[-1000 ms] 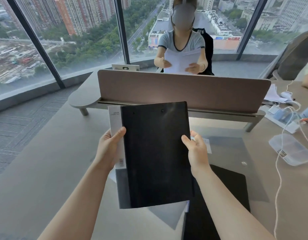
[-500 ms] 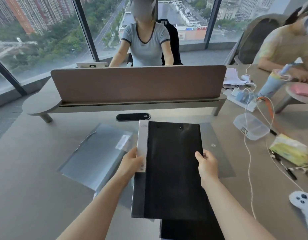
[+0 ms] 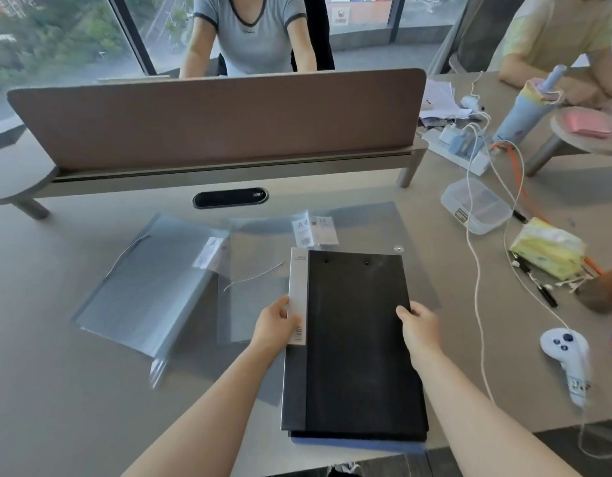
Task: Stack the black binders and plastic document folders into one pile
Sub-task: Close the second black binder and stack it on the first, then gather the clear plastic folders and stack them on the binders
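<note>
1. The black binder (image 3: 356, 342) was held up in the air 1 second ago; it has now come down flat onto a second black binder (image 3: 357, 436) near the desk's (image 3: 56, 390) front edge.
2. The left hand (image 3: 275, 327) pinches its white spine edge, thumb on top; the right hand (image 3: 418, 327) grips the right edge, fingers curled under.
3. 2 clear plastic folders (image 3: 149, 284) (image 3: 254, 280) lie apart to the left, and a further sheet shows behind the binder.
4. Judgement: the pile is begun; the folders remain to be added once both hands let go.
</note>
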